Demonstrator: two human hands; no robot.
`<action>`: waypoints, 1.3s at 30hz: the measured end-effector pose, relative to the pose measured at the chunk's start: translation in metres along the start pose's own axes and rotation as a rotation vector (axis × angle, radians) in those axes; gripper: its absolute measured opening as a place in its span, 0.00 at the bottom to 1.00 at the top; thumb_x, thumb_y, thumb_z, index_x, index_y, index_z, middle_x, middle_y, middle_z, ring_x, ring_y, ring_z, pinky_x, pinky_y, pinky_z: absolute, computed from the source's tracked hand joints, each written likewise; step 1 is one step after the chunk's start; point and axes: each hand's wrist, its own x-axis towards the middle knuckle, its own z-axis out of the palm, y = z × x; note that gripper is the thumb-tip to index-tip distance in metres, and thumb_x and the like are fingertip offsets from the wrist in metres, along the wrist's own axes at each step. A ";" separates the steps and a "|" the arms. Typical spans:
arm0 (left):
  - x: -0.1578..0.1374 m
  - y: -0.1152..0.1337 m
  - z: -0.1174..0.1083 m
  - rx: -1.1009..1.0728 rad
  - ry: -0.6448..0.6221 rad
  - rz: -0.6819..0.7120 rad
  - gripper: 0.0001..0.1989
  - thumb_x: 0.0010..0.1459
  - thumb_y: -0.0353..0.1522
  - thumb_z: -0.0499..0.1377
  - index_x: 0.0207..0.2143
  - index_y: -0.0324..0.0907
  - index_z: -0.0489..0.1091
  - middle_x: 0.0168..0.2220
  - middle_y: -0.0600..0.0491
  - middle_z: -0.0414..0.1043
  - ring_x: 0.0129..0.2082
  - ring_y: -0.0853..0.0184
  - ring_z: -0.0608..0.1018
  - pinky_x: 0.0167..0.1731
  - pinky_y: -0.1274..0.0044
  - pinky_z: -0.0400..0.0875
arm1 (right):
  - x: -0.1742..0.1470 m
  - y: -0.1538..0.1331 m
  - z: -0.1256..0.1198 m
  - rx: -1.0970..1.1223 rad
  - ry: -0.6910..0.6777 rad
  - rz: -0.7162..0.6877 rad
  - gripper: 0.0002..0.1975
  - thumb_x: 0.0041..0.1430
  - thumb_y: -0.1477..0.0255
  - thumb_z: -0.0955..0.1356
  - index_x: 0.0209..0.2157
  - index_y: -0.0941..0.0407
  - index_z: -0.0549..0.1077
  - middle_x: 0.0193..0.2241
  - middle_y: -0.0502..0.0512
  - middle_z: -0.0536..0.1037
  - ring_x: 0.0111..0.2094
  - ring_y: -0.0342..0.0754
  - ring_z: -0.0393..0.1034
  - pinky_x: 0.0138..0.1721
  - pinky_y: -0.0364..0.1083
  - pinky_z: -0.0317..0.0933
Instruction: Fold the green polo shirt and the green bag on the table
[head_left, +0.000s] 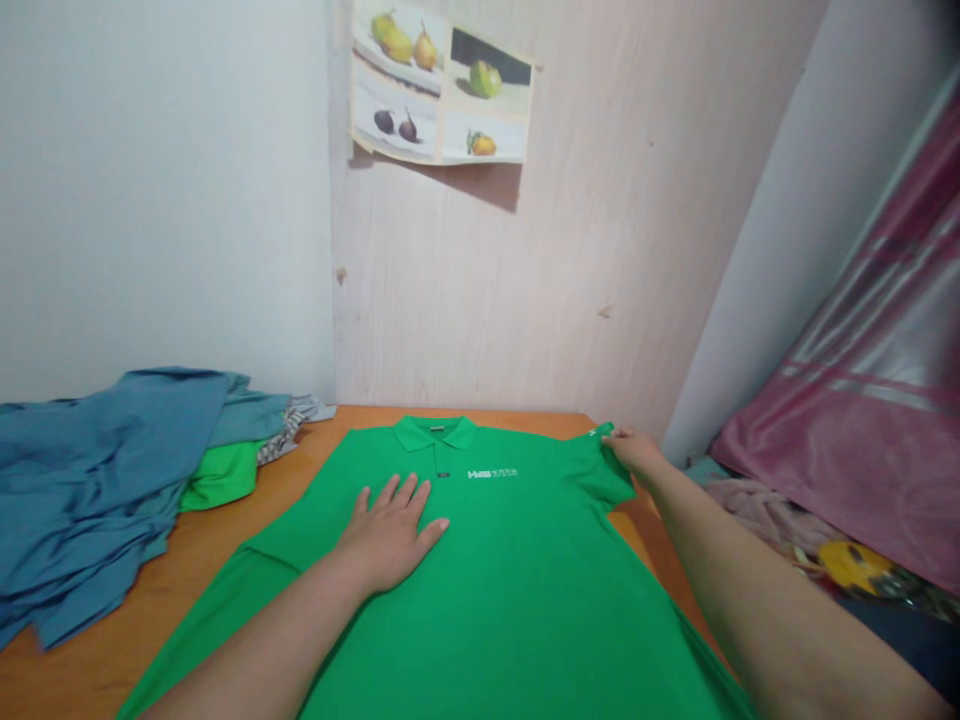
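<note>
A green polo shirt (510, 570) lies spread front side up, its collar toward the wall and white lettering on the chest. My left hand (390, 535) rests flat on the chest below the collar, fingers spread. Out at the right side, my right hand (631, 447) pinches the edge of the shirt's sleeve, which has a small white mark. That sleeve is bunched in folds, while the left part of the shirt lies fairly smooth. The lower hem is outside the view.
On the orange-brown table (172, 600), a heap of blue clothes (97, 480) lies at the left, with a bright green garment (225, 477) and a striped cloth beneath. Fruit pictures (442, 85) hang on the back wall. A pink curtain (862, 430) and assorted items stand at the right.
</note>
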 end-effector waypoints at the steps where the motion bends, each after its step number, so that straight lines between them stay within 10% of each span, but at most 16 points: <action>1: 0.000 0.000 0.000 -0.001 0.000 0.003 0.42 0.61 0.60 0.35 0.69 0.46 0.50 0.70 0.49 0.40 0.70 0.49 0.44 0.62 0.48 0.39 | 0.003 -0.006 -0.002 -0.004 -0.015 -0.003 0.10 0.54 0.68 0.67 0.21 0.55 0.67 0.15 0.47 0.65 0.18 0.42 0.59 0.21 0.41 0.52; 18: 0.000 0.002 -0.001 -0.031 -0.001 0.014 0.43 0.61 0.60 0.35 0.69 0.45 0.50 0.70 0.49 0.40 0.70 0.48 0.44 0.62 0.47 0.38 | -0.065 -0.129 0.033 -0.182 -0.242 -0.348 0.10 0.58 0.66 0.66 0.36 0.54 0.77 0.32 0.55 0.79 0.34 0.48 0.71 0.31 0.43 0.56; 27: 0.001 0.001 0.001 -0.040 0.012 0.006 0.42 0.61 0.60 0.35 0.69 0.46 0.51 0.70 0.47 0.40 0.70 0.48 0.44 0.62 0.47 0.39 | -0.143 -0.137 0.082 -0.286 -0.371 -0.356 0.12 0.61 0.65 0.63 0.39 0.51 0.78 0.38 0.57 0.81 0.40 0.52 0.73 0.36 0.45 0.59; 39: 0.002 0.002 0.002 -0.053 0.013 0.007 0.43 0.61 0.60 0.36 0.69 0.46 0.51 0.71 0.47 0.40 0.70 0.48 0.44 0.62 0.46 0.38 | -0.137 -0.125 0.082 -0.144 -0.281 -0.330 0.15 0.66 0.62 0.60 0.42 0.52 0.75 0.33 0.53 0.80 0.36 0.49 0.72 0.33 0.43 0.56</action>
